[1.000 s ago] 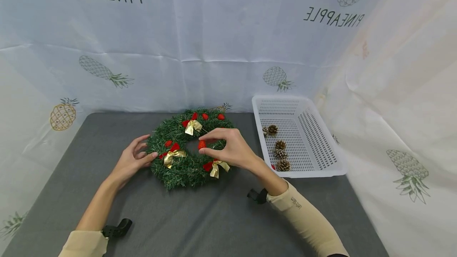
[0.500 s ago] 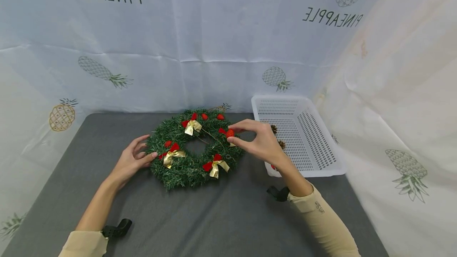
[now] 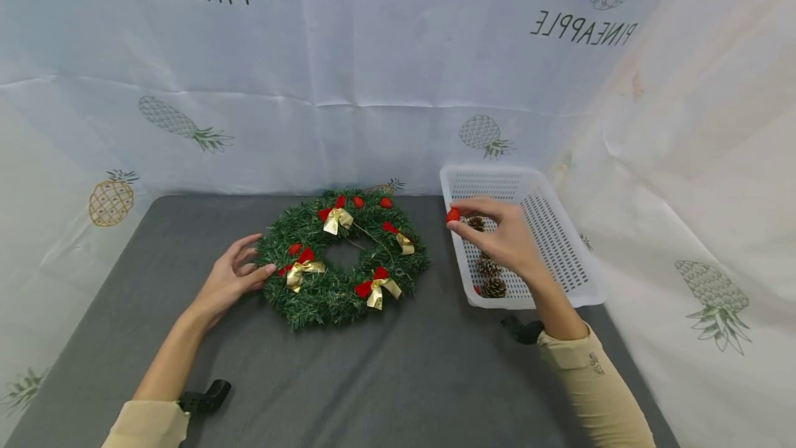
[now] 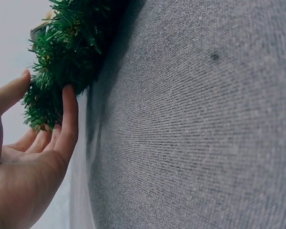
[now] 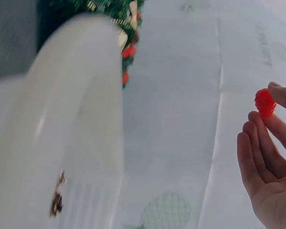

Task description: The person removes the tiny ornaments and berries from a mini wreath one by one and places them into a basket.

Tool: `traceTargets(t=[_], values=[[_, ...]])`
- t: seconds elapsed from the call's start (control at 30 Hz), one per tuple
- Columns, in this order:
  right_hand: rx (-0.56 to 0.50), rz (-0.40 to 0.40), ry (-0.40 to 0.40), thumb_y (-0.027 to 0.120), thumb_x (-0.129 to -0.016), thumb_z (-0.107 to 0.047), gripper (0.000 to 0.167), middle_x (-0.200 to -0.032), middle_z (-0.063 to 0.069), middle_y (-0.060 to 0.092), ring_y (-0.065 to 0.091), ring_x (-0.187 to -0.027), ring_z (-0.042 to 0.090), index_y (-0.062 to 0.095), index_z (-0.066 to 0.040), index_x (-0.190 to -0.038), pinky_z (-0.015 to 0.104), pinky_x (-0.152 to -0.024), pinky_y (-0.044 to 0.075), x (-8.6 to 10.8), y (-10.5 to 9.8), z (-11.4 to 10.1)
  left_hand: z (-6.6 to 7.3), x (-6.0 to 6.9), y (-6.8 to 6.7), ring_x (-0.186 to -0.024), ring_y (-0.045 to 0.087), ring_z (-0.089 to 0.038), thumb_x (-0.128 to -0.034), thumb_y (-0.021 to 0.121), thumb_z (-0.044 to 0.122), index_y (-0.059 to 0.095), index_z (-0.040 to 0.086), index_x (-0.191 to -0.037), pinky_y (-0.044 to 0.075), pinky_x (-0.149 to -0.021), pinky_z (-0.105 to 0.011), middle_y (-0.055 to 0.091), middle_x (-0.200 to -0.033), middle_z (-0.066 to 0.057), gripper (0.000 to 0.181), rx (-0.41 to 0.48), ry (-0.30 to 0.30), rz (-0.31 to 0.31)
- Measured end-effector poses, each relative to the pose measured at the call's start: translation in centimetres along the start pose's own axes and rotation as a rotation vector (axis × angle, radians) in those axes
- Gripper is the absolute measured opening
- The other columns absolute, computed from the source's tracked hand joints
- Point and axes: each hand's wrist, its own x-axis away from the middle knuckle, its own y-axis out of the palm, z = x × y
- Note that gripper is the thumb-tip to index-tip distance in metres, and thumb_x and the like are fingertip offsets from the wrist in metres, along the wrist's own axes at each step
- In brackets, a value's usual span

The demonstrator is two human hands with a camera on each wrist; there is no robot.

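A green wreath (image 3: 320,310) lies on the grey table, decorated with several red-and-gold bows and red berries. At its left edge my left hand (image 3: 231,283) holds the greenery, thumb and fingers on either side of the wreath edge in the left wrist view. My right hand (image 3: 508,237) hovers above the left side of a white plastic basket (image 3: 587,298). Between its thumb and fingertips it pinches a red artificial raspberry (image 5: 265,102), whose bumpy surface shows in the right wrist view.
Several pine cones (image 3: 494,287) lie along the left side inside the basket, partly hidden by my right hand. A small red item (image 3: 477,290) sits near them. Behind the table hangs a pale curtain (image 3: 373,144) printed with pineapples.
My right hand has carried the raspberry rightward from over the wreath's centre to above the basket. The wreath's right side is now uncovered. My left hand stays where it was.
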Motion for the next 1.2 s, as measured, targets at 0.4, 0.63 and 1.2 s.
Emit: traceTargets(t=[0.4,0.63,1.2], values=[[0.070,-0.053,0.153,0.086,-0.095,-0.013,0.030,-0.124,0.015,0.081,0.075,-0.118,0.035,0.083,-0.007,-0.124,0.005,-0.095,0.050,1.2,-3.7,4.3,0.0,-0.2,0.1,-0.131,0.069,-0.015,-0.1077,0.072,0.026,0.014,0.009,-0.175,0.066,-0.088,-0.022,0.022,-0.174,-0.037,0.090,-0.010,0.009,-0.004],[0.047,-0.125,0.201,0.084,-0.096,-0.014,0.030,-0.120,0.018,0.081,0.075,-0.103,0.002,0.082,-0.005,-0.125,0.006,-0.092,0.055,1.4,-4.9,7.6,0.0,-0.3,0.2,-0.143,0.062,-0.037,-0.1075,0.072,0.024,0.014,0.009,-0.175,0.066,-0.087,-0.021,0.021,-0.174,-0.038,0.090,-0.001,0.015,-0.004],[-0.108,-0.369,0.367,0.080,-0.101,-0.021,0.034,-0.122,0.020,0.081,0.079,-0.101,0.004,0.079,-0.003,-0.130,0.016,-0.089,0.061,-1.9,-7.7,8.5,-0.1,-0.2,0.1,-0.135,0.064,-0.022,-0.1080,0.071,0.028,0.014,0.010,-0.175,0.066,-0.087,-0.022,0.022,-0.174,-0.037,0.090,-0.035,0.010,0.005]])
